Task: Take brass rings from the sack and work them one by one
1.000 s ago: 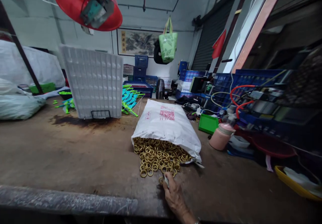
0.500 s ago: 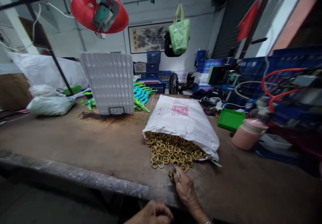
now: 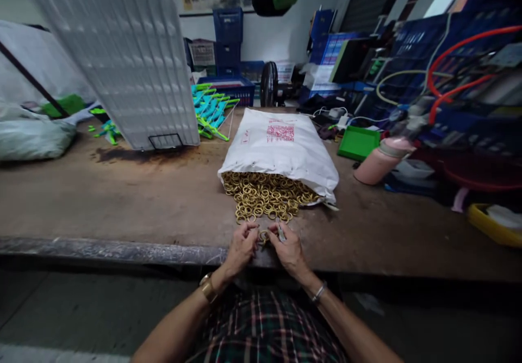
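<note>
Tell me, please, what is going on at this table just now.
A person has both bare hands together near the front edge of the table. The right hand holds a slim pale tool, and the left hand is beside it, with a gold-coloured ring between them; which fingers grip it is too small to tell. Just beyond, a white sack lies with more rings heaped out of its open mouth.

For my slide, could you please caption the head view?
Left hand and right hand before golden rings spilling from a white sack.
</note>
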A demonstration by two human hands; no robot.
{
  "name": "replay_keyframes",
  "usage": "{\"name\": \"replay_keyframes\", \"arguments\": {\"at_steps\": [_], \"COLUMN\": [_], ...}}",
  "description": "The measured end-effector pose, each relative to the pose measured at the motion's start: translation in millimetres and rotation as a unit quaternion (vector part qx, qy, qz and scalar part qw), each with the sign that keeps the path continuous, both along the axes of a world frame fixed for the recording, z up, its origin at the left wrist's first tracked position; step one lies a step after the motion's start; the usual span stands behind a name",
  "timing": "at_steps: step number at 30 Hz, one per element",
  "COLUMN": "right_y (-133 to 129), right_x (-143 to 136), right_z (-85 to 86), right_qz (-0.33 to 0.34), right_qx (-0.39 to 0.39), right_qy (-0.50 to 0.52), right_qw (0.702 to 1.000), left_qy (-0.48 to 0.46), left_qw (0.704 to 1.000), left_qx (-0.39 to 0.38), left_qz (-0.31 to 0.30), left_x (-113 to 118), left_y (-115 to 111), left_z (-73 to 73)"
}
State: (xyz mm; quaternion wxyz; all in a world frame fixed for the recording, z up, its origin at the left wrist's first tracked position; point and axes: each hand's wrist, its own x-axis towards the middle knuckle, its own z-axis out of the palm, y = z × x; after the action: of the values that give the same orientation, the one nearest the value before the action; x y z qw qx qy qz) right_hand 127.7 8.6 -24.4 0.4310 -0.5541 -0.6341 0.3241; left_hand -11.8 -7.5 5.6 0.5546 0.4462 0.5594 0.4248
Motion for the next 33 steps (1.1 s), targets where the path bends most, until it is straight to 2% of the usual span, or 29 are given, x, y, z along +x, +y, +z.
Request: {"name": "replay_keyframes", "arguments": {"at_steps": [5, 9, 11, 16, 21, 23, 27, 33], "right_y": [0.4, 1.9, 2.3, 4.7, 10.3, 11.5, 11.1, 12.5], "right_x": [-4.9, -7.9, -8.0, -6.7, -6.8, -6.4, -5.7, -4.9], "right_z": [-4.0, -1.9, 1.8, 14.3, 18.4, 16.4, 12.5, 15.2], "right_qz": [-0.003, 0.004, 0.01, 0.047, 0.084, 0.078, 0.063, 0.075], "right_qx": [-0.023, -0.034, -0.037, -0.08, -0.136, -0.144, -0.118, -0.136], "right_qy": [0.038, 0.04, 0.019, -0.048, -0.015, 0.003, -0.005, -0.014], "right_qw": [0.999, 0.999, 0.999, 0.994, 0.987, 0.986, 0.991, 0.988], "left_qy": [-0.008, 0.002, 0.025, 0.101, 0.117, 0.106, 0.044, -0.083], "left_qw": [0.999, 1.0, 1.0, 0.986, 0.978, 0.982, 0.996, 0.989], "left_qx": [-0.013, -0.023, 0.004, 0.129, 0.173, 0.156, 0.052, -0.057], "left_qz": [-0.03, -0.021, -0.01, 0.01, 0.006, -0.005, -0.049, -0.11], "left_x": [1.2, 1.2, 2.0, 6.2, 7.7, 7.9, 6.8, 0.4], "left_y": [2.6, 2.7, 2.0, -0.3, 0.0, 0.8, 3.8, 7.1], "left_z": [3.4, -1.2, -5.1, -10.3, -8.9, -8.4, -6.0, -1.8]}}
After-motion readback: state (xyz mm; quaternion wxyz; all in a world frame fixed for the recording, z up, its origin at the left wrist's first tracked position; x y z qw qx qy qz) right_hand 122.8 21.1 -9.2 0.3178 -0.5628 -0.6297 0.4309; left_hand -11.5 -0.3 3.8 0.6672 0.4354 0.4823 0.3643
